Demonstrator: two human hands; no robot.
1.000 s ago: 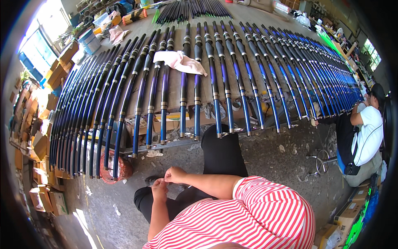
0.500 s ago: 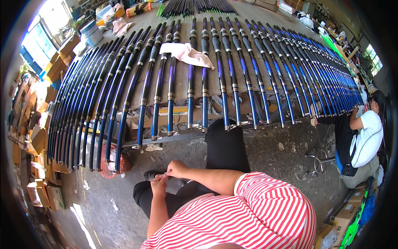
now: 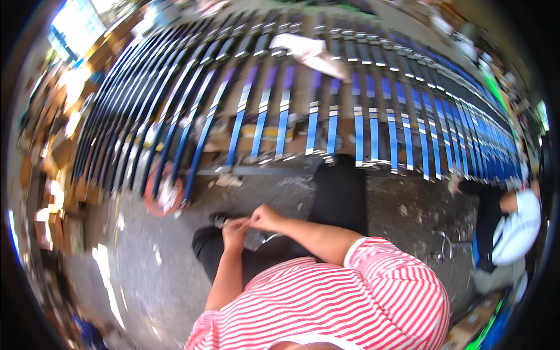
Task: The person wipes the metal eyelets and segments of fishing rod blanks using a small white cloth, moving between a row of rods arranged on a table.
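Meeting above the lap (image 3: 277,248), the left hand (image 3: 234,227) and right hand (image 3: 266,218) have fingers bent and fingertips touching or nearly so; whether either grip is closed on anything thin, I cannot tell through the blur. Ahead of both hands and apart from them, dark-and-blue rods (image 3: 312,125) lie side by side on the worktop (image 3: 399,22), their near ends overhanging its edge, their long axes running away from the person. The right hand sits slightly farther forward, toward them.

Counted: two hands; one pale pink cloth (image 3: 306,51) across the middle rods; one red basket (image 3: 153,198) below the left part of the row; one co-worker (image 3: 518,226) at right; several dozen rods, too smeared at both sides for an exact number.
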